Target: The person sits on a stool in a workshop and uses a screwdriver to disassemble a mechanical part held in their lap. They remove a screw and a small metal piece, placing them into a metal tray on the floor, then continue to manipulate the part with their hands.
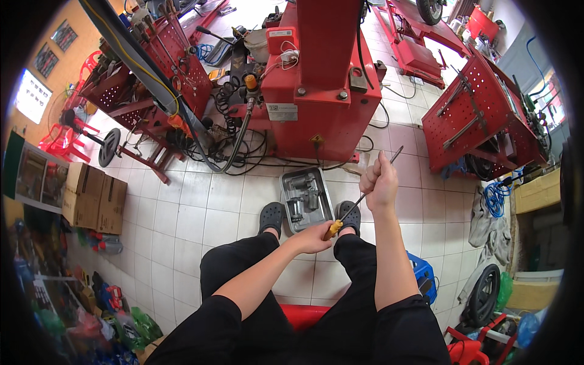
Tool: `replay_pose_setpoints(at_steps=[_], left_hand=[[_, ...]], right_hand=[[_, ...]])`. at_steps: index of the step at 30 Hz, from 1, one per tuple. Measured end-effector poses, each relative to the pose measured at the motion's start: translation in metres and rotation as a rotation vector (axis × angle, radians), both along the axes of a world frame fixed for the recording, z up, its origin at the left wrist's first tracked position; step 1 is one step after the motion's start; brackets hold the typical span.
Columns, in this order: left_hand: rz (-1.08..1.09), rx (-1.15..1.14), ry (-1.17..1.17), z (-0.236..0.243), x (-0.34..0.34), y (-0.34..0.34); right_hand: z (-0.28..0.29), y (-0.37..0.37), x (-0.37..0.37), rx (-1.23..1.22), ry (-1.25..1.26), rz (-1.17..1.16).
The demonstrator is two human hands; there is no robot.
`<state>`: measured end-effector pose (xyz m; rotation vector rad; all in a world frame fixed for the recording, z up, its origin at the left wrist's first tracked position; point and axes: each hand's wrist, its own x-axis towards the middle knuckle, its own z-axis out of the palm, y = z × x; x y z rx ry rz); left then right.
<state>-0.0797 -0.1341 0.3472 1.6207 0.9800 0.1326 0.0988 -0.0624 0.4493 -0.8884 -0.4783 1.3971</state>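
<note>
A long screwdriver [350, 212] slants up and to the right in front of me, above my right foot. My left hand [313, 238] is closed around its yellow handle. Further up, the fingers of my right hand [380, 184] are wrapped around the shaft, and the thin tip sticks out beyond them. On the floor between my shoes lies a grey tray [328, 210] holding several metal parts. One of them is a dark cylindrical part [295, 208]; the exact kind of the others is hard to make out.
Ahead stands a red machine base [322, 128] with cables and hoses around it. Red perforated tool carts [465, 115] flank it on both sides. At left are cardboard boxes [91, 198]. A blue case [423, 277] and a wheel [485, 294] are on my right.
</note>
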Motion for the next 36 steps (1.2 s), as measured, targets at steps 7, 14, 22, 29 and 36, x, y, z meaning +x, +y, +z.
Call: replay_pose_setpoints(at_steps=[7,14,22,29,36], left_hand=[[-0.207,-0.025,0.107,-0.013,-0.001,0.001],[-0.322,0.0,-0.004,-0.022,-0.005,-0.012],[-0.239,0.179,-0.122,-0.072,-0.01,-0.021],[-0.225,0.164,-0.106,-0.07,-0.009,-0.022],[-0.225,0.168,-0.092,-0.069,-0.009,-0.023]], right_hand=[[-0.005,-0.004,-0.018,-0.036,0.008,0.224],[-0.003,-0.033,-0.063,0.014,-0.06,0.695],[0.005,-0.057,-0.096,0.139,-0.459,0.99],[0.01,-0.061,-0.105,0.139,-0.688,0.912],[0.022,-0.061,-0.104,0.118,-0.813,0.888]])
